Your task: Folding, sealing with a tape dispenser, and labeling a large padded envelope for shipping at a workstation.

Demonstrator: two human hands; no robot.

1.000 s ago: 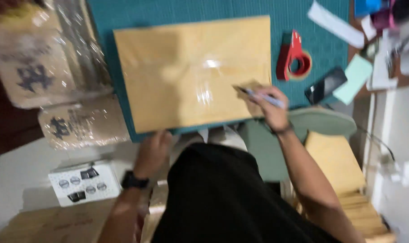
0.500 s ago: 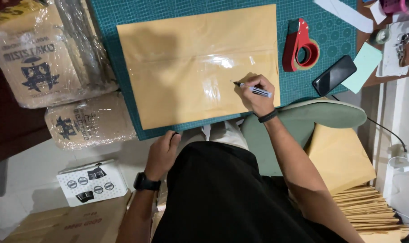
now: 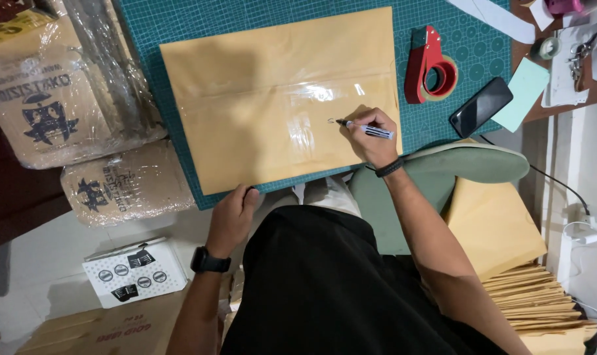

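Your right hand [image 3: 375, 139] grips a marker [image 3: 367, 129], tip on the taped brown padded envelope [image 3: 278, 98] lying on the cutting mat [image 3: 482, 59]. Your left hand [image 3: 231, 213], curled and holding nothing, steadies the mat's near edge. You're marking the envelope; keep it flat.

Matt brown paper envelope [image 3: 278, 98] with glossy clear tape [image 3: 311, 92], on rubbery green mat [image 3: 147, 20].
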